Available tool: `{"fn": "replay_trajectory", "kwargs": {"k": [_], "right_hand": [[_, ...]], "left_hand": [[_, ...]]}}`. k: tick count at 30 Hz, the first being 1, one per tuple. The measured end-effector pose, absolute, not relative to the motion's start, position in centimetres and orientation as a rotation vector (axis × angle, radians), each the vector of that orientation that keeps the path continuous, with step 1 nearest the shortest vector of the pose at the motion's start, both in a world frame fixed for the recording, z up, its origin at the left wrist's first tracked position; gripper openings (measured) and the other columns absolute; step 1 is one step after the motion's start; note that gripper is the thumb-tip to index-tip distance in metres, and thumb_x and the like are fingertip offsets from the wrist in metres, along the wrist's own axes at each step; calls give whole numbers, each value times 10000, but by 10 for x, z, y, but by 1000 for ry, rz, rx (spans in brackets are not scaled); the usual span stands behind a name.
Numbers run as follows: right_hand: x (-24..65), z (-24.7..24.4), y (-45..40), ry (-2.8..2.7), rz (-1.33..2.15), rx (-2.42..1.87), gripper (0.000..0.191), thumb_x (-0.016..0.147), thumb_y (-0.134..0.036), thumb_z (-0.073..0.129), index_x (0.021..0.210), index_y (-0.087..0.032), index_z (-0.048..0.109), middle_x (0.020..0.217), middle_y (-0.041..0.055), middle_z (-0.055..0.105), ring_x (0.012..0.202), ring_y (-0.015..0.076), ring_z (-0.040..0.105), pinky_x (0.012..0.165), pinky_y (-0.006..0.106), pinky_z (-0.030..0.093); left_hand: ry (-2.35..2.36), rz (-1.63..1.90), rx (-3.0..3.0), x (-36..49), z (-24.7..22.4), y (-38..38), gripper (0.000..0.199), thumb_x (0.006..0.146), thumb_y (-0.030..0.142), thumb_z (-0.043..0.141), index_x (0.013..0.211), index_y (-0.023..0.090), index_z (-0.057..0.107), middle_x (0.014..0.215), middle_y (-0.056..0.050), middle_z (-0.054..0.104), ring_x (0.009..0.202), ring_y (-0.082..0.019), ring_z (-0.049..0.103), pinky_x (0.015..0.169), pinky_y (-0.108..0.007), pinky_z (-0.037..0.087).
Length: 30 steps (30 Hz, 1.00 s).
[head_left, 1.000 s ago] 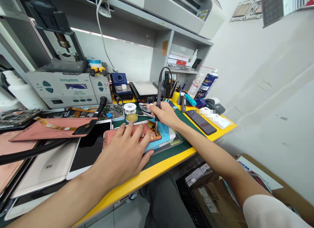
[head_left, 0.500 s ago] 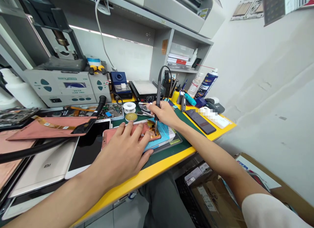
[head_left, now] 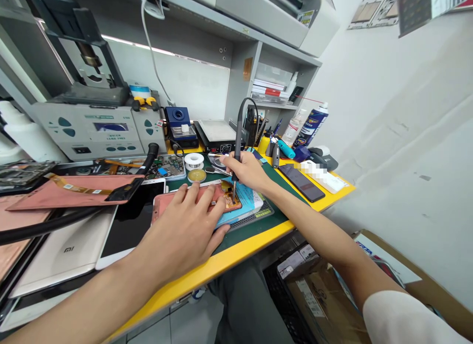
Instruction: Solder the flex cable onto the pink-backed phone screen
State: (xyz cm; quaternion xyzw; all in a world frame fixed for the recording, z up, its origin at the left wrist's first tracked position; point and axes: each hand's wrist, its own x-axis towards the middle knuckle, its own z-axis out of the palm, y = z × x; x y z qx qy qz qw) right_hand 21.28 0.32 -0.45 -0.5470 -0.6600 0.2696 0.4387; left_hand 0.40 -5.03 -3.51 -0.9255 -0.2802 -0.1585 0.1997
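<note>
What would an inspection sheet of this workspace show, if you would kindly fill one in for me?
Surface: green mat on a yellow-edged bench.
Things in use: pink phone part over a blue-topped slab; pen-shaped tool.
Clutter: pale phone among others at left, white spool, dark phone at right.
Hands: left hand laid on the pink phone part; right hand gripping the pen-shaped tool, tip contact unclear.
Cables: black lead at the tool's top, white cable behind.
Surroundings: grey shelf, cardboard lower right.

Left fingers [head_left: 205,198] slightly apart
</note>
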Motion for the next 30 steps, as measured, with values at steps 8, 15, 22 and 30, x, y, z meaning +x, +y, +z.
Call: {"fn": "replay_trajectory", "kwargs": {"k": [8,15,22,30], "right_hand": [[213,-4,4,-1646,672,-1342,421,916,-489,606,629,-183,568,539,-45,442,570,110,456,574,252,342],[213,-4,3,-1644,679,-1337,410,915,-471,609,626,-183,570,537,-48,441,567,106,450,576,250,341],[212,-3,3,-1637,673,-1369,414,917,-484,603,634,-183,566,538,-46,440,569,109,447,571,248,346],[211,-2,1,-1625,686,-1358,406,918,-467,606,630,-185,556,541,-49,438,561,104,444,570,245,353]], "left_hand": [[-789,-438,-2602,2,-35,-51,450,1037,486,391,1249,173,634,1349,-191,624,1255,-445,586,1004,-617,553],[-786,-434,-2596,2,-36,-50,457,1034,495,393,1253,171,631,1361,-191,621,1270,-450,581,1013,-612,550],[-792,-429,-2599,3,-36,-50,461,1038,493,384,1256,167,627,1371,-196,615,1264,-444,580,1028,-624,539],[-784,-410,-2598,3,-35,-51,483,1038,494,385,1269,151,634,1378,-210,613,1274,-448,578,1031,-616,537]]}}
